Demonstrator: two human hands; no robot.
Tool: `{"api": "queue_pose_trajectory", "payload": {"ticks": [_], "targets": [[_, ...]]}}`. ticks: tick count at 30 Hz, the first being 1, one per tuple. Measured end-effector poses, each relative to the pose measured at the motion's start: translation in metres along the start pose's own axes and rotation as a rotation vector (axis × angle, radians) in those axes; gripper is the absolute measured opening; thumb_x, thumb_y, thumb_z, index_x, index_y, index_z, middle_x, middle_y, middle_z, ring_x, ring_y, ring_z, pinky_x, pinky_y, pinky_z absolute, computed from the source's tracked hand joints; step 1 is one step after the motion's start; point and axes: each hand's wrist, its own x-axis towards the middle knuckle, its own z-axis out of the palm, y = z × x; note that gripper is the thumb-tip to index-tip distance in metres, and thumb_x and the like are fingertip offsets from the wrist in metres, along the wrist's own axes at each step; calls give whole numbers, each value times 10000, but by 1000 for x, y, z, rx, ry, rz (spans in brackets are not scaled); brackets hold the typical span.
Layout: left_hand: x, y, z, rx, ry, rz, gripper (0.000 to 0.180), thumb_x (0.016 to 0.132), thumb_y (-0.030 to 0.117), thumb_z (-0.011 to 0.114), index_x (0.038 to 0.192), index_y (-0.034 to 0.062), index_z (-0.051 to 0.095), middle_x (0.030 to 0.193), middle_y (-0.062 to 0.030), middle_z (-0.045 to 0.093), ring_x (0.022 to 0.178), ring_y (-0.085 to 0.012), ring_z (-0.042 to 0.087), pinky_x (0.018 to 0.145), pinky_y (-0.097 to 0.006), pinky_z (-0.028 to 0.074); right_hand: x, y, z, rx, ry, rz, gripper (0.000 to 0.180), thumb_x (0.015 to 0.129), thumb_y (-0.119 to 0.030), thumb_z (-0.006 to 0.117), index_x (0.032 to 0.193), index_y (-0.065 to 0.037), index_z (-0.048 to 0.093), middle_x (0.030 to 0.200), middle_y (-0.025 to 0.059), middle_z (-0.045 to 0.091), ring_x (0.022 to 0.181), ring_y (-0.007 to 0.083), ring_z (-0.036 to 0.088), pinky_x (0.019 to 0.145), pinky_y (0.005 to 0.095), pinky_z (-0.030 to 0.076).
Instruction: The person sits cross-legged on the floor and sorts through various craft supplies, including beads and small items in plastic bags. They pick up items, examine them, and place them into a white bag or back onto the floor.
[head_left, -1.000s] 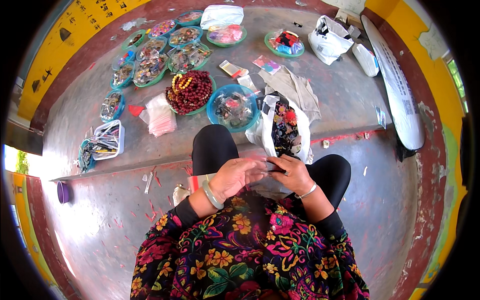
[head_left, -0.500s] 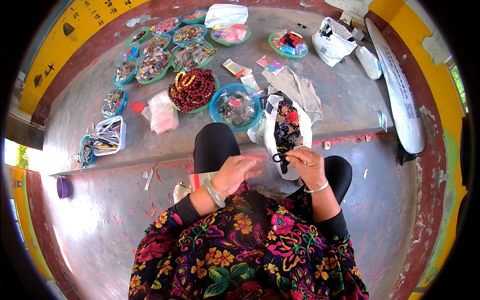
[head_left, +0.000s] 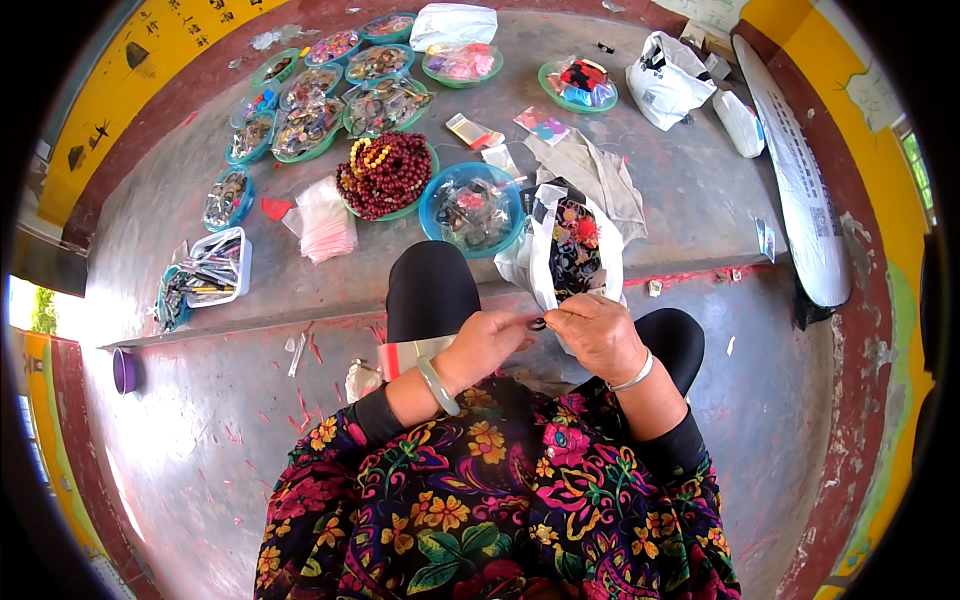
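My two hands meet in front of my knees over a small black loop (head_left: pixel 537 324) that looks like a hair tie. My right hand (head_left: pixel 598 335) pinches it from one side, knuckles up. From the other side the fingertips of my left hand (head_left: pixel 488 346) close on it; the thumb is partly hidden. Just beyond the hands stands an open white plastic bag (head_left: pixel 538 258), its rim rolled back. Black hair accessories (head_left: pixel 573 270) with red and coloured bits fill it.
Left of the bag sits a blue basin (head_left: pixel 428 212) of small clear packets, beside dark red bead strands (head_left: pixel 400 165). Clear plastic sleeves (head_left: pixel 325 225) lie farther left. Several filled baskets stand behind. A raised floor edge (head_left: pixel 690 270) runs across beyond my knees.
My left hand has moved right and closed in on the black loop. My right hand has turned and come down slightly, so both hands now meet at it.
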Motion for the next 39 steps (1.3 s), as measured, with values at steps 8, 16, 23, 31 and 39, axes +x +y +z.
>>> {"api": "queue_pose_trajectory", "payload": {"ticks": [8,16,23,31,39], "targets": [[3,-3,2,150,-83,76,270,852,37,523,1110,-31,560,982,-44,616,882,-101,594,756,-228,484,0,-3,0,-52,-169,-16,137,678,-58,572,812,-41,593,717,67,507,629,230,540,559,325,452],[1,8,3,-17,-26,-158,238,848,68,565,1078,16,595,921,-41,631,842,-123,621,711,-248,527,6,-5,2,253,-149,282,97,769,-32,575,863,-11,568,776,110,553,681,270,572,587,334,461],[-1,8,4,-77,-28,-148,210,859,79,559,1052,9,605,898,-52,631,849,-135,628,718,-255,532,8,-5,-6,400,-145,411,159,751,9,620,907,-16,604,782,104,571,660,243,576,575,286,453],[-1,1,4,-30,-56,-75,277,847,108,554,1087,-29,575,837,-82,644,753,-125,632,662,-242,520,7,-2,-8,346,-127,262,173,733,46,591,896,-4,618,788,115,577,687,262,597,585,305,480],[-3,4,7,50,-52,-32,239,833,95,564,1036,-27,591,826,-87,642,729,-127,627,635,-248,520,9,-1,-5,145,-167,103,125,683,11,562,800,-20,592,787,106,554,717,287,573,589,340,469]]}}
